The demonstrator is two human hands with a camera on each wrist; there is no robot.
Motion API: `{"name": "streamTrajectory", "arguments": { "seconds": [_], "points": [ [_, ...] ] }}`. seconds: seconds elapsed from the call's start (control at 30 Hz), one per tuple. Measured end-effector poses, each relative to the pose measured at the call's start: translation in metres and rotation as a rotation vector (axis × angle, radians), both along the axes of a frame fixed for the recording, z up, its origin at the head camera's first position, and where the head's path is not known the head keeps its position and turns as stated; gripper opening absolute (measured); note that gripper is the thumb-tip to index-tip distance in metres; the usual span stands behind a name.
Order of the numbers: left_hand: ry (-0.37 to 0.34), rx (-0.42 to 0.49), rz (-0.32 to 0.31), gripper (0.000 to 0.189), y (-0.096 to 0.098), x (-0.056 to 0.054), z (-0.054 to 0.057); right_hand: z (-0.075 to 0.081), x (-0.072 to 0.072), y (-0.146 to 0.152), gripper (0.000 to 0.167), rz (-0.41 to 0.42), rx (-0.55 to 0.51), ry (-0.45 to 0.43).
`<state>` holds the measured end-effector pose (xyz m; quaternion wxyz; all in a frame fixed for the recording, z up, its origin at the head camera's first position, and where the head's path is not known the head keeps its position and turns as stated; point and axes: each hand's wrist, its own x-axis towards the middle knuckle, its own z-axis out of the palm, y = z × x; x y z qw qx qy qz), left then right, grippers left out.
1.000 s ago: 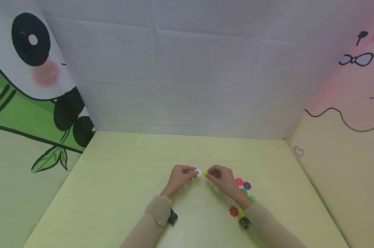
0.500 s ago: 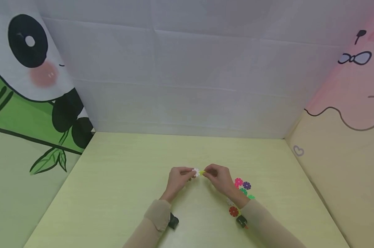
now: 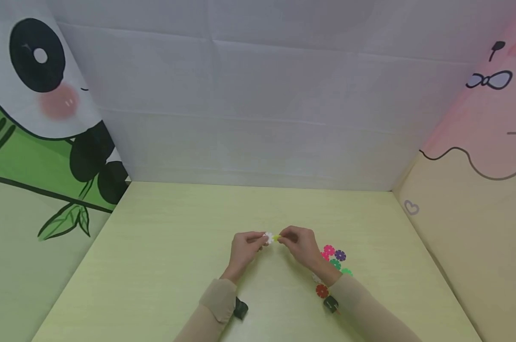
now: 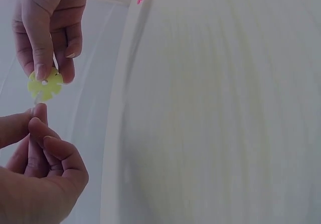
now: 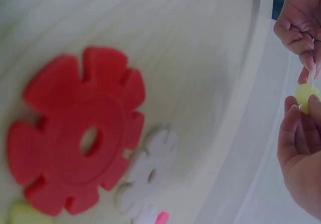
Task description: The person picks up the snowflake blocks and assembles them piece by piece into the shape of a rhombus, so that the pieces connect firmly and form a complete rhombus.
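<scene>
My left hand (image 3: 243, 249) pinches a white notched plastic disc (image 3: 269, 237) between thumb and fingertips. From the right, my right hand (image 3: 301, 244) pinches a yellow notched disc (image 4: 45, 87) that has a small hole in its middle. The two discs meet edge to edge above the table; how deep their slots overlap cannot be made out. In the right wrist view the white one appears edge-on as a thin strip (image 5: 311, 76) against the yellow one. Fingers hide much of both discs.
Loose discs lie by my right forearm on the pale table (image 3: 176, 247): red (image 3: 322, 291), pink (image 3: 329, 250), purple (image 3: 340, 255) and green (image 3: 335, 264) ones. A whitish disc (image 5: 150, 169) lies beside the red one. A pale cloth wall (image 3: 258, 142) stands behind the table.
Both hands have shifted slightly left, still gripping their discs. The yellow disc has come closer against the white one.
</scene>
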<state>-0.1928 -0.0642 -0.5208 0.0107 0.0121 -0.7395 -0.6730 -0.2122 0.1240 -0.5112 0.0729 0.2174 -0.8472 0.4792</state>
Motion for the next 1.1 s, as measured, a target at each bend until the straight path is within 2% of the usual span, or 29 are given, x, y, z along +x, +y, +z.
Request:
{"name": "streamTrajectory", "arguments": {
  "seconds": [0.43, 0.67, 0.73, 0.9, 0.97, 1.1],
  "points": [
    [-0.012, 0.054, 0.019, 0.017, 0.006, 0.007, 0.014, 0.005, 0.001, 0.000, 0.006, -0.030, -0.001, -0.009],
    [-0.024, 0.067, 0.050, 0.017, 0.008, 0.005, 0.005, 0.005, 0.001, 0.000, 0.007, -0.031, -0.006, -0.027],
    [-0.019, 0.067, 0.051, 0.018, 0.008, 0.008, 0.009, 0.005, 0.001, 0.000, 0.007, -0.031, -0.004, -0.030],
    [-0.039, 0.081, 0.057, 0.019, 0.008, 0.007, 0.008, 0.006, 0.000, -0.001, 0.007, -0.033, -0.002, -0.041],
    [-0.052, 0.093, 0.065, 0.019, 0.008, 0.004, 0.002, 0.006, 0.000, -0.001, 0.006, -0.033, 0.001, -0.043],
    [-0.058, 0.095, 0.068, 0.017, 0.009, 0.004, 0.002, 0.008, -0.001, 0.000, 0.004, -0.032, 0.005, -0.036]
  ]
}}
